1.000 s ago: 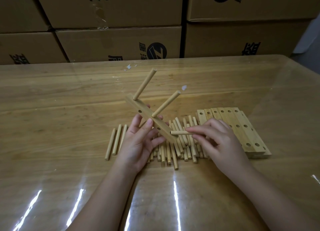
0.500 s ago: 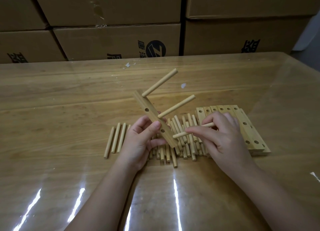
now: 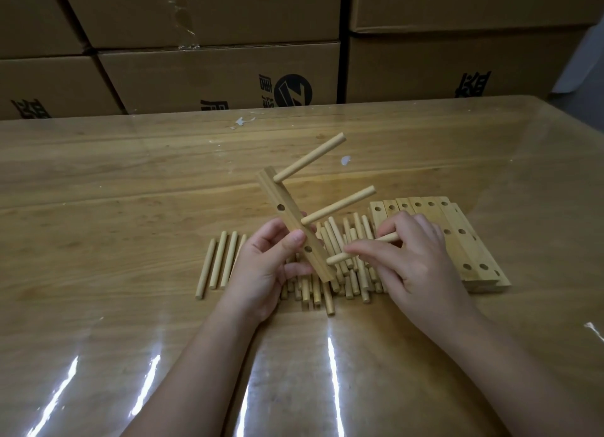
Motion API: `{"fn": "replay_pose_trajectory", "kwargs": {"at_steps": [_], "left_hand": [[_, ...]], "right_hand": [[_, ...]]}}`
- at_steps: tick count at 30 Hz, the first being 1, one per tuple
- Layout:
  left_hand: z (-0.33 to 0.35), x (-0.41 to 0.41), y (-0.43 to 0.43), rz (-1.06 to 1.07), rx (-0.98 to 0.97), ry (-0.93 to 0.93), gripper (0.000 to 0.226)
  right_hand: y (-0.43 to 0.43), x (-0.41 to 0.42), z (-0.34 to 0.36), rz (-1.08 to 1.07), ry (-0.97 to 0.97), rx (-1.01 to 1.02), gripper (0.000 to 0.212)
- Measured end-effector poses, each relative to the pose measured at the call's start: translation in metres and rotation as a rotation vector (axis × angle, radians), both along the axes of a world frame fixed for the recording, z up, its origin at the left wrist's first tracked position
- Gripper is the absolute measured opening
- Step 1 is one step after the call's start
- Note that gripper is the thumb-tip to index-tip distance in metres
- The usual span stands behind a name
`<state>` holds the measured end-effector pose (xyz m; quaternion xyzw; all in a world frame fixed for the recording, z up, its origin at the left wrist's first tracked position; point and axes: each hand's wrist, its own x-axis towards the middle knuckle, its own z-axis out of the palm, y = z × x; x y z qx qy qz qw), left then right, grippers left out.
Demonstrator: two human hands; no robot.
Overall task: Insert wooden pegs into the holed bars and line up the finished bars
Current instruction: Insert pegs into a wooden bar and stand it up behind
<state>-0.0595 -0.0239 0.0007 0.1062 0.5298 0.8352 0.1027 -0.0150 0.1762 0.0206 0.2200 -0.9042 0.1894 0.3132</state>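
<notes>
Head view: L hand (image 3: 264,266) grips the holed bar (image 3: 294,227) low down, thumb across its front face, fingers curled behind; bar is lifted off the table (image 3: 130,207), tilted w/ its top end leaning far and left. R hand (image 3: 415,266) pinches a loose peg (image 3: 338,257) btwn thumb and forefinger, other fingers relaxed over it; peg lies nearly level, its left tip meeting the bar's right edge close to the near end. Can't tell if the tip is in a hole. Bar already carries 2 pegs: upper peg (image 3: 310,157) at the top end and lower peg (image 3: 338,205) mid-bar, both sticking out to the right and far. 2 holes on the front face show open, one btwn the seated pegs, one just beside the L thumb. Under and btwn both hands sits the peg pile (image 3: 333,237), jumbled, mostly pointing near-to-far. Left of the L hand, a few spare pegs (image 3: 222,260) lie side by side. Right of the pile, partly under the R hand, a row of bars (image 3: 470,250) lies flat, touching edge to edge, holes up. Far side: stacked cardboard boxes (image 3: 212,76) w/ black print.
</notes>
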Motion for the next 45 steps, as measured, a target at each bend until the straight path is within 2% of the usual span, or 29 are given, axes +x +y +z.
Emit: {"fn": "replay_pose_trajectory", "kwargs": {"at_steps": [4, 7, 11, 14, 17, 28, 33, 38, 41, 43, 45], "left_hand": [[0.000, -0.001, 0.000, -0.004, 0.005, 0.007, 0.026], [-0.002, -0.002, -0.001, 0.005, 0.036, 0.005, 0.023], [-0.005, -0.003, -0.003, 0.007, 0.054, -0.012, 0.024], [-0.005, -0.003, -0.002, -0.007, 0.055, -0.008, 0.024], [-0.004, -0.003, -0.002, -0.007, 0.049, -0.011, 0.024], [-0.003, -0.002, -0.001, -0.005, 0.063, -0.020, 0.025], [-0.003, -0.003, -0.003, 0.005, 0.113, -0.044, 0.020], [-0.002, -0.003, -0.002, 0.014, 0.143, -0.037, 0.017], [-0.001, -0.002, -0.002, 0.037, 0.151, -0.037, 0.021], [0.000, 0.000, -0.001, 0.047, 0.161, -0.052, 0.024], [0.000, 0.002, 0.001, 0.045, 0.168, -0.058, 0.027]], "right_hand": [[-0.002, 0.001, 0.001, 0.037, -0.050, -0.099, 0.029], [-0.003, 0.004, 0.002, 0.070, -0.148, -0.301, 0.038], [0.000, 0.005, 0.004, 0.051, -0.197, -0.556, 0.030], [0.001, 0.004, 0.006, 0.024, -0.236, -0.642, 0.018], [0.000, 0.003, 0.009, 0.047, -0.265, -0.707, 0.018], [0.001, 0.004, 0.008, 0.062, -0.267, -0.717, 0.020], [-0.002, 0.003, 0.006, 0.099, -0.359, -0.835, 0.042], [-0.007, 0.003, -0.001, 0.081, -0.517, -0.635, 0.054], [-0.009, 0.002, -0.004, 0.089, -0.544, -0.487, 0.048], [-0.009, 0.002, -0.005, 0.104, -0.553, -0.476, 0.051], [-0.009, 0.002, -0.005, 0.111, -0.537, -0.497, 0.044]]}}
